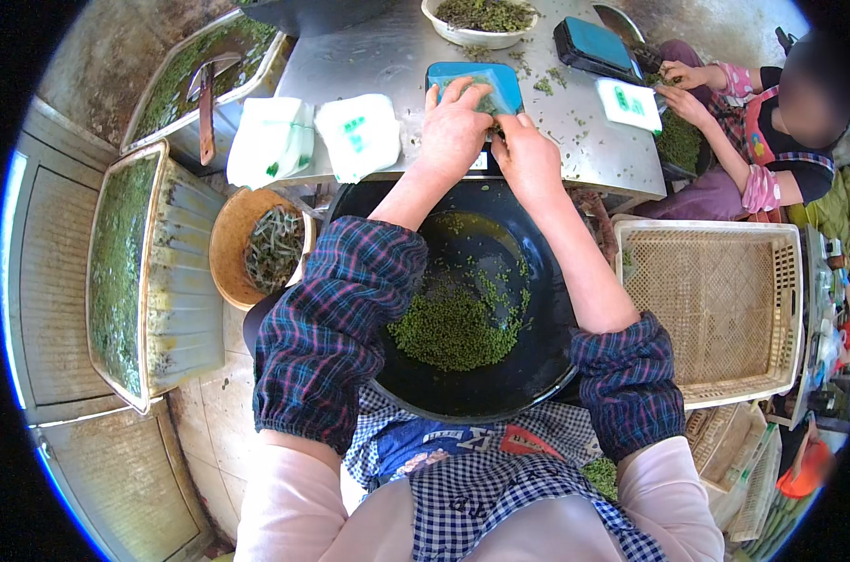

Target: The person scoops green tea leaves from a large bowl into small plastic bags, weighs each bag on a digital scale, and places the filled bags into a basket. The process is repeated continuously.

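Observation:
In front of me a clear plastic bag (498, 98) with green contents lies on a scale with a blue top (439, 72). My left hand (458, 126) rests over the bag, fingers spread across it and thumb at its near edge. At that same near edge my right hand (530, 151) pinches the bag, its fingertips close to my left thumb. Below my forearms, a black basin (467, 397) sits at my lap with small green berries (460, 330) heaped in it. Two stacks of white printed bags (270, 137) (358, 133) lie left of the scale.
A white bowl (477, 36) of dark berries and a second blue-topped scale (597, 43) stand on the metal table (347, 63). At left are water-filled tubs (186, 281), a cleaver (207, 105) and a tan bucket (231, 246). A person (755, 126) works at right, beside a plastic crate (713, 400).

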Demonstrator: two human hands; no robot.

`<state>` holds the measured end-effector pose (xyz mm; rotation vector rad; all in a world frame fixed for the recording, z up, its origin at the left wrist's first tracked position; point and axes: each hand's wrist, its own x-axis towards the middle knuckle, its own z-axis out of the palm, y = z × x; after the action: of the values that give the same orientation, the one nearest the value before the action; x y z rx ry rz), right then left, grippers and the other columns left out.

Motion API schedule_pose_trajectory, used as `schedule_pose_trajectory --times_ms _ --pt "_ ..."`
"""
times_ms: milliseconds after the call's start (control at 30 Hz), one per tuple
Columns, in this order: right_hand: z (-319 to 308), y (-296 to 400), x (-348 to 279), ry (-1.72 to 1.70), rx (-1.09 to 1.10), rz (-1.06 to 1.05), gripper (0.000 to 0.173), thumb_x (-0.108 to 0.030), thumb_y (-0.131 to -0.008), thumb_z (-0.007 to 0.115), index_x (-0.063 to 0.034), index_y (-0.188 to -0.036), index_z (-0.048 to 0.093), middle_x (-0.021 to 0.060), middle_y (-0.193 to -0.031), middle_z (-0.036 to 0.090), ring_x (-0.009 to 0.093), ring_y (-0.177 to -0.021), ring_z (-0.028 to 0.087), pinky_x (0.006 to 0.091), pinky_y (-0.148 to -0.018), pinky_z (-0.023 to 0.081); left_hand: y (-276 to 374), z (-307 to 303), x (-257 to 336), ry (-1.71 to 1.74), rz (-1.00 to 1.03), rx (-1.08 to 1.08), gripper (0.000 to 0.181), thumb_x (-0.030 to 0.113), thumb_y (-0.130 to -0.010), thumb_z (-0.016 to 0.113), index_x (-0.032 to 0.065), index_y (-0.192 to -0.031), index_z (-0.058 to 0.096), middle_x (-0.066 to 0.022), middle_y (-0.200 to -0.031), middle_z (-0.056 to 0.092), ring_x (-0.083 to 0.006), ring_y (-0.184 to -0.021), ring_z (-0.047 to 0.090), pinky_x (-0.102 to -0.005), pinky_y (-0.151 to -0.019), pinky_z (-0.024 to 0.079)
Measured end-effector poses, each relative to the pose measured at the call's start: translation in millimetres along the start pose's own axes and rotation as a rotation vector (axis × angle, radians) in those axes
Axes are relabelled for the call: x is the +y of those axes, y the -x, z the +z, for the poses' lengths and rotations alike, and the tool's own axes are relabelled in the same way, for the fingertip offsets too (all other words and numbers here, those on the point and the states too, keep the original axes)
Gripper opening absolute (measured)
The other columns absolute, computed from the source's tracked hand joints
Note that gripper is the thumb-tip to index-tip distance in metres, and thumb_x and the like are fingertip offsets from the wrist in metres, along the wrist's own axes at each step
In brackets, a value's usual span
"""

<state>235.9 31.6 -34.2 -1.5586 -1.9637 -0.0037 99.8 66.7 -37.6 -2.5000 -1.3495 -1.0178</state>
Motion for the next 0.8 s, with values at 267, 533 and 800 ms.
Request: schedule_pose_trajectory --times_ms 267,533,800 --pt "0 -12 1 0.164 -0.135 -0.044 0.014 -0.015 -0.082 0.056 -0.0019 -0.086 0.054 0.0173 -0.086 0.060 0.036 -0.069 0.062 0.0450 -0.060 0.052 -1 -4 1 -0.019 -0.058 -0.037 0.008 0.014 -0.070 0.069 0.0160 -0.077 0.073 0.0012 -0.120 0.056 -0.0229 -0.124 0.041 -0.0563 -0.101 0.030" --pt "2 -7 5 -0.053 -0.134 0.065 0.016 -0.014 -0.078 0.057 0.0017 -0.080 0.055 0.0213 -0.077 0.061 0.038 -0.073 0.062 0.0453 -0.066 0.049 -1 6 10 -0.011 -0.135 0.017 0.010 0.012 -0.067 0.066 0.0169 -0.072 0.073 0.0014 -0.114 0.059 -0.0271 -0.119 0.044 -0.0591 -0.099 0.029" --pt "15 98 -18 -0.152 -1.023 -0.026 0.019 -0.020 -0.084 0.059 -0.0013 -0.087 0.063 0.0209 -0.084 0.064 0.036 -0.078 0.062 0.0458 -0.070 0.048 6 -4 10 -0.023 -0.150 -0.135 0.026 0.012 -0.077 0.063 0.0166 -0.102 0.070 -0.0024 -0.133 0.048 -0.0276 -0.125 0.040 -0.0576 -0.098 0.032"
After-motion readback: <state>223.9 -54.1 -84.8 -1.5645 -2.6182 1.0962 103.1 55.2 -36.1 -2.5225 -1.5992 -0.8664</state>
